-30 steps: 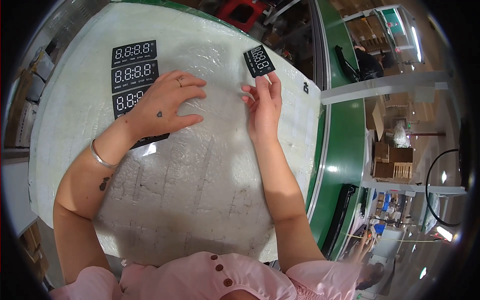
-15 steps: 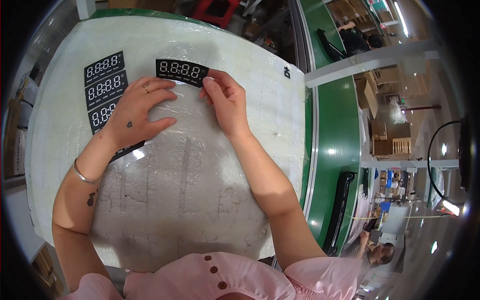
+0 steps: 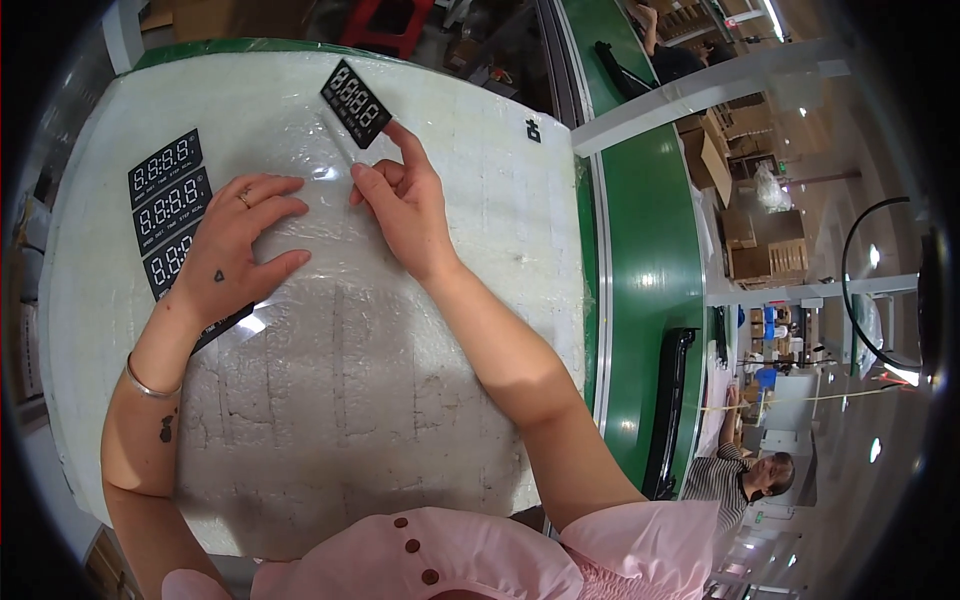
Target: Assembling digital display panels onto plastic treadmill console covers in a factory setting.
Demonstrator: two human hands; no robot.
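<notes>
A black display panel (image 3: 355, 102) with pale digit outlines lies tilted at the far middle of the white foam tabletop (image 3: 330, 400). My right hand (image 3: 405, 205) has it by its near right corner, with the index finger stretched onto it and the other fingers curled. My left hand (image 3: 230, 250) lies flat with spread fingers on a clear plastic film (image 3: 320, 175). It partly covers a column of three similar black panels (image 3: 168, 200) at the left.
A green strip (image 3: 640, 260) runs along the table's right edge, with a black bar (image 3: 668, 400) beside it. A small black mark (image 3: 533, 128) sits on the table's far right. Another person (image 3: 745, 475) sits at lower right, with cardboard boxes (image 3: 760, 250) behind.
My right hand brought the single black panel from the table's far right toward the middle and turned it to a slant. My left hand stayed flat on the film by the panel column.
</notes>
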